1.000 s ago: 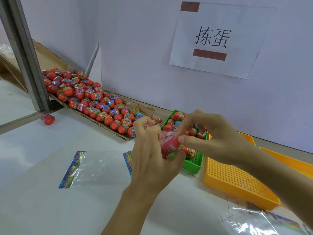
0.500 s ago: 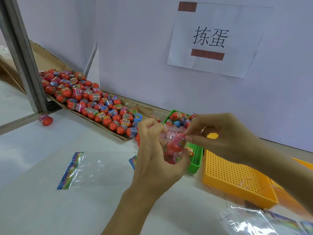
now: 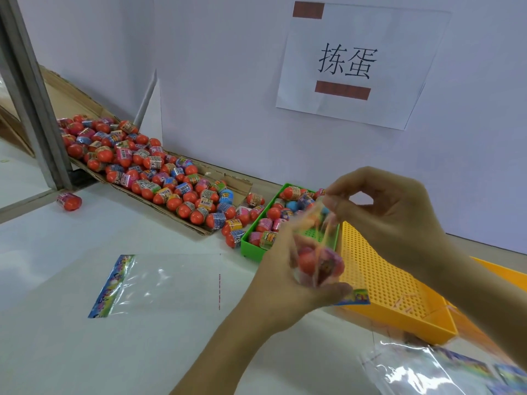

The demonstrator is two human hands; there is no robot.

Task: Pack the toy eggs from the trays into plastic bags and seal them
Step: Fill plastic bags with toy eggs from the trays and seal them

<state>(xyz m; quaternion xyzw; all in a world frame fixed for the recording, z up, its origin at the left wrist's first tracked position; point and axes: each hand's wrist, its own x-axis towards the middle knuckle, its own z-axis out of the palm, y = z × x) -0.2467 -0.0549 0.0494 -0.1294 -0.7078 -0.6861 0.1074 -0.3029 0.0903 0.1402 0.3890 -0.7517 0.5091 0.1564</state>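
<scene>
1. Toy eggs, orange-red plastic with printed wrappers, lying heaped on a flat brown cardboard sheet along the white wall, with more filling the far end of a green perforated plastic tray.
2. Sitting inside a small clear plastic bag held above the trays: a few blurred toy eggs; exact count not readable.
3. Cupping the bag from below and behind: left hand, fingers curled round the egg-filled bottom, thumb lying under it beside the bag's colourful printed strip.
4. Pinching the stretched top of the bag between thumb and forefinger: right hand, remaining fingers bent loosely, raised above the green tray.
5. Lying directly beside the green tray, under the right forearm: yellow perforated plastic tray.
6. Lying flat on the white table, left of the hands: empty clear plastic bag with coloured header.
7. Resting alone near the grey metal post: single stray egg.
8. Hanging on the wall: white paper sign with printed characters.
</scene>
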